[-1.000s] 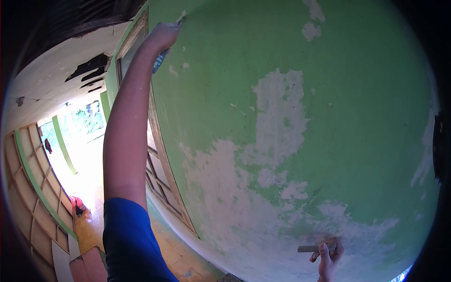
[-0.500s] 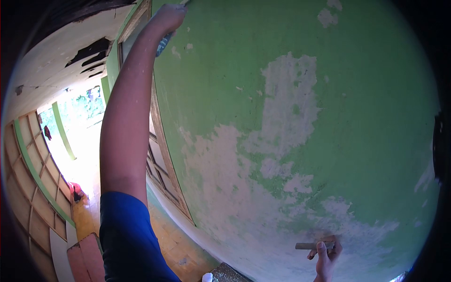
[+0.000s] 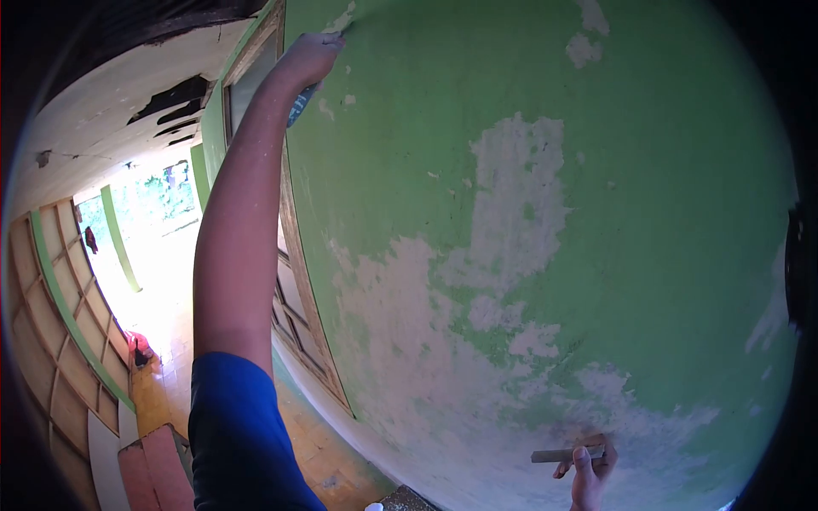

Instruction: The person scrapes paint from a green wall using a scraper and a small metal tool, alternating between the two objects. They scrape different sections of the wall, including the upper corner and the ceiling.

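Note:
Raised at the upper left, my left hand [image 3: 313,61] is closed round a paint scraper. Its blue handle with pale lettering [image 3: 300,106] sticks out below the fist. The narrow blade end meets the green wall [image 3: 682,170] beside a small bare patch [image 3: 342,17]. Low on the right, my right hand [image 3: 591,470] pinches a flat grey-brown strip [image 3: 555,456] between thumb and fingers, close to the wall. What the strip is I cannot make out. Around it the paint is off, leaving a large pale, ragged area [image 3: 409,324].
A wooden-framed window [image 3: 300,298] borders the wall on the left. Beyond it runs a tiled walkway [image 3: 332,468] with a pink board-like piece [image 3: 153,468] and a lattice partition [image 3: 64,307]. The ceiling [image 3: 94,111] has broken holes.
The view has tilted up slightly, so the upper wall sits lower in the picture. The scraper blade and the bare patch by it now show. Both hands keep their holds.

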Action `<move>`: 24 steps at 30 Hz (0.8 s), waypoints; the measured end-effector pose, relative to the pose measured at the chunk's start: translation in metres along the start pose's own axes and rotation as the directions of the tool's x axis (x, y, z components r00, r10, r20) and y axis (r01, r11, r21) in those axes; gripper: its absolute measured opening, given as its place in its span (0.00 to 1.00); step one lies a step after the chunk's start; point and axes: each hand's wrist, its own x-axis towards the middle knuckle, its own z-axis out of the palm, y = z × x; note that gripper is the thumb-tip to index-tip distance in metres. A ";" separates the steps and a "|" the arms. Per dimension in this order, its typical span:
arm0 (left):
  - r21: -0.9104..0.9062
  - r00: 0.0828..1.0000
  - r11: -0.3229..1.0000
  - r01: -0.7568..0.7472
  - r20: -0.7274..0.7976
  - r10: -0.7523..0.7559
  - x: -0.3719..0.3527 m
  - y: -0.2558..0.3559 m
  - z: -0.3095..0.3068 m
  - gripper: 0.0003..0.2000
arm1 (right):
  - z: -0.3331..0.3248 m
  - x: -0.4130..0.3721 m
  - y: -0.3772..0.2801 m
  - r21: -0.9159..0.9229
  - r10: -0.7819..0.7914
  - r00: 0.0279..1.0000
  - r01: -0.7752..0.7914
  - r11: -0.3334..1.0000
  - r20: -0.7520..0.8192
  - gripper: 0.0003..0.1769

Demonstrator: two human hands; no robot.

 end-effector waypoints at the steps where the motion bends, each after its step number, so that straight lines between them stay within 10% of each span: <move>1: -0.003 1.000 1.000 -0.004 -0.002 0.004 0.003 0.002 -0.002 0.22 | -0.002 0.000 0.001 -0.012 -0.018 0.999 0.019 1.000 0.043 0.08; 24: 0.067 0.999 0.998 0.017 -0.038 -0.014 -0.011 -0.013 0.010 0.22 | -0.013 -0.002 0.006 0.023 0.009 0.990 -0.013 1.000 0.141 0.10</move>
